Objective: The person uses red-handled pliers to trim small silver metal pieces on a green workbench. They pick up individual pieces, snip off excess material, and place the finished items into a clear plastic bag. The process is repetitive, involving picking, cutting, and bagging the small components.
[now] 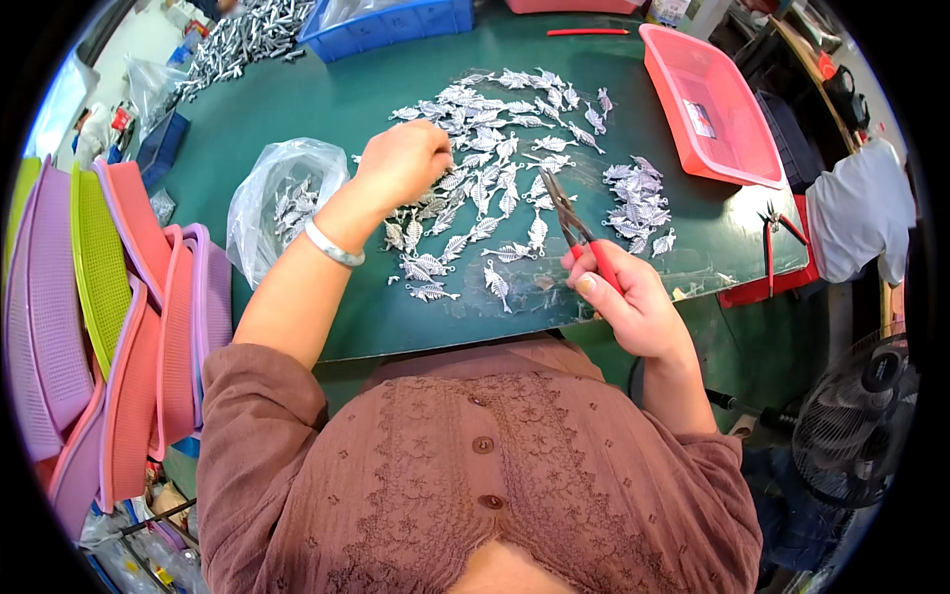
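Many small silver fish-skeleton metal pieces (482, 188) lie spread over the dark green table (554, 307). My right hand (633, 302) grips red-handled pliers (574, 226), their jaws pointing up and left at the pieces, slightly parted. My left hand (406, 161) is over the left side of the spread, its fingers curled down and closed; whatever they pinch is hidden. A clear plastic bag (259, 213) holding similar pieces sits left of that wrist. Beyond the pliers, to the right, is a smaller heap of fish pieces (636, 201).
A pink plastic basket (737, 153) stands at the far right, with a second pair of red-handled pliers (770, 247) near the right edge. A blue bin (396, 28), a red pencil (587, 32) and grey metal parts (247, 40) lie at the back. Stacked coloured baskets (129, 327) fill the left; a fan (861, 421) stands lower right.
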{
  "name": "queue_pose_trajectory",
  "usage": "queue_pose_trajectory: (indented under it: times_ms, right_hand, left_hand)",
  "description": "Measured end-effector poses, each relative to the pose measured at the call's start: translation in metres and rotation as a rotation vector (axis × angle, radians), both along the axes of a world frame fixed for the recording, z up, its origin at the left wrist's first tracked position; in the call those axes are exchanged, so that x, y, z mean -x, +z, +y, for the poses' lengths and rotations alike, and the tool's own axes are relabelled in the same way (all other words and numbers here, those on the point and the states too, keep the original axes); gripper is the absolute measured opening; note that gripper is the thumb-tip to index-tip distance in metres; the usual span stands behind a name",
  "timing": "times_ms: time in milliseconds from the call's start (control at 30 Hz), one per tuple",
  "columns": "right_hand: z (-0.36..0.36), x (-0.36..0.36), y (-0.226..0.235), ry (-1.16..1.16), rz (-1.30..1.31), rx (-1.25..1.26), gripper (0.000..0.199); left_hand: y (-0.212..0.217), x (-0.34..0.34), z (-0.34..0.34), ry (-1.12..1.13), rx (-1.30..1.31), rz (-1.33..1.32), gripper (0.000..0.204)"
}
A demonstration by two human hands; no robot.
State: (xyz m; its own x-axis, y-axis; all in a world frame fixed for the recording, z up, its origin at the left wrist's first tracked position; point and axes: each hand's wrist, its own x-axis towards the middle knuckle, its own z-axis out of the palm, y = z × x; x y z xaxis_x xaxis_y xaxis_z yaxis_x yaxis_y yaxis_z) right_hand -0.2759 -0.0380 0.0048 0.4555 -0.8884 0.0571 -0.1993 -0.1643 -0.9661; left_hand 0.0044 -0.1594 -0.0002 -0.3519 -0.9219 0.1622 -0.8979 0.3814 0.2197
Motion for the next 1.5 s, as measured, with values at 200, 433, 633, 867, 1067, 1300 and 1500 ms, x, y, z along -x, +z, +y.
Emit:
queue_pose_trajectory:
  times_ms: [200, 433, 633, 867, 1067, 1300, 1500]
  right_hand:
    - [0.000, -0.004, -0.005, -0.038, -0.029, 0.066, 0.020]
    - [0.002, -0.021, -0.001, -0.102, -0.021, 0.035, 0.025]
    - [0.000, -0.033, 0.008, -0.115, 0.001, -0.079, 0.029]
    - [-0.001, -0.038, 0.005, -0.088, 0.016, -0.106, 0.026]
    - [0.000, -0.041, 0.008, -0.084, 0.025, -0.135, 0.028]
    - [0.002, -0.042, 0.008, -0.091, 0.015, -0.139, 0.032]
    - [0.001, -0.041, 0.005, -0.066, -0.019, -0.143, 0.031]
  left_hand:
    - [0.020, -0.004, 0.005, 0.302, -0.395, 1.051, 0.016]
    - [0.033, 0.018, 0.044, 0.207, -0.577, 1.650, 0.013]
    - [0.034, 0.031, 0.066, 0.193, -0.546, 1.683, 0.009]
    - [0.030, 0.036, 0.078, 0.183, -0.552, 1.692, 0.005]
    - [0.028, 0.032, 0.083, 0.185, -0.556, 1.667, 0.004]
    - [0.042, 0.028, 0.084, 0.202, -0.670, 1.320, 0.013]
    - [0.041, 0.023, 0.080, 0.162, -0.678, 1.240, 0.017]
